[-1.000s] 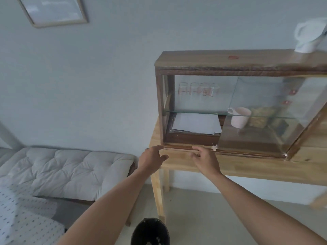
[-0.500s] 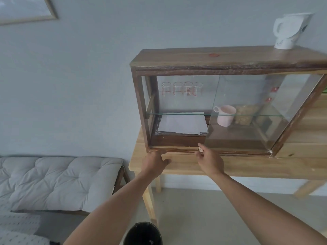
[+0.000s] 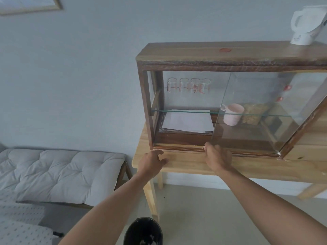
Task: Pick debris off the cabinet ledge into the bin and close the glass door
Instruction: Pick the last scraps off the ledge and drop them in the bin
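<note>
A wooden cabinet (image 3: 230, 53) with sliding glass doors stands on a light wood table (image 3: 256, 169). Its glass door (image 3: 256, 121) covers the right part; the left part is open. My right hand (image 3: 218, 159) is at the cabinet's bottom ledge (image 3: 178, 147), by the door's lower left corner, fingertips pinched on a small pale bit of debris (image 3: 204, 148). My left hand (image 3: 152, 162) rests open on the table edge below the ledge's left end. A black bin (image 3: 143, 231) stands on the floor below, with pale scraps inside.
Inside the cabinet are several measuring glasses (image 3: 189, 85), white paper (image 3: 187, 122), a pink mug (image 3: 232, 114) and a bag of snacks (image 3: 253, 113). A white kettle (image 3: 306, 23) stands on top. A cushioned bench (image 3: 58, 174) is at the left.
The view has shifted. My right hand has kept the pale scrap pinched at the ledge beside the glass door's edge; my left hand has stayed on the table edge.
</note>
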Demonstrator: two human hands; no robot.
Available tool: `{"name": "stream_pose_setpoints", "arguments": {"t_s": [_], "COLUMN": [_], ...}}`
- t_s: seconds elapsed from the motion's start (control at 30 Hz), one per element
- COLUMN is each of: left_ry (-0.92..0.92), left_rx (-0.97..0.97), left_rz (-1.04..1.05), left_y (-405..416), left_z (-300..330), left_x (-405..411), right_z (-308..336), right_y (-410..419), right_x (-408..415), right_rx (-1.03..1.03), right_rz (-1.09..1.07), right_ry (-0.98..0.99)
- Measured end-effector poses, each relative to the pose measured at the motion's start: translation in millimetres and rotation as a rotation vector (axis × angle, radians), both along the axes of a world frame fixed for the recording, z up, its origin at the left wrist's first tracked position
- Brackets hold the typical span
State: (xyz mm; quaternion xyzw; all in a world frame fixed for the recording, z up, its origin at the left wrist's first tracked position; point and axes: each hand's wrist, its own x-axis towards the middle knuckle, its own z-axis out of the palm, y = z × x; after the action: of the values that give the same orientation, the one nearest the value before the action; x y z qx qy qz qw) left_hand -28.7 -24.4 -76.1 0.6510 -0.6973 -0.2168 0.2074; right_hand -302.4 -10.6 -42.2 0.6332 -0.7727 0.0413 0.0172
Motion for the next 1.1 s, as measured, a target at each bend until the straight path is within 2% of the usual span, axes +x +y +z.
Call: {"name": "stream_pose_setpoints", "arguments": {"t_s": [0.13, 0.33, 0.53, 0.8, 1.0, 1.1], "left_ry": [0.034, 0.061, 0.087, 0.084, 0.127, 0.090], "left_rx": [0.001, -0.020, -0.008, 0.010, 0.029, 0.017], "left_rz": [0.010, 0.035, 0.064, 0.107, 0.183, 0.237], "left_y": [2, 6, 10, 26, 46, 57], "left_z": [0, 3, 1, -4, -9, -12], "left_x": [5, 14, 26, 51, 89, 110], "right_z": [2, -6, -17, -23, -24, -26], "right_y": [-2, 3, 13, 19, 22, 23], "right_x": [0, 12, 44, 89, 132, 155], "right_rx": [-0.018, -0.096, -0.163, -0.209, -0.194, -0.176], "right_rz": [0.043, 0.079, 0.154, 0.215, 0.308, 0.367], "right_ry": [0.042, -0.058, -0.215, -0.324, -0.329, -0.335]}}
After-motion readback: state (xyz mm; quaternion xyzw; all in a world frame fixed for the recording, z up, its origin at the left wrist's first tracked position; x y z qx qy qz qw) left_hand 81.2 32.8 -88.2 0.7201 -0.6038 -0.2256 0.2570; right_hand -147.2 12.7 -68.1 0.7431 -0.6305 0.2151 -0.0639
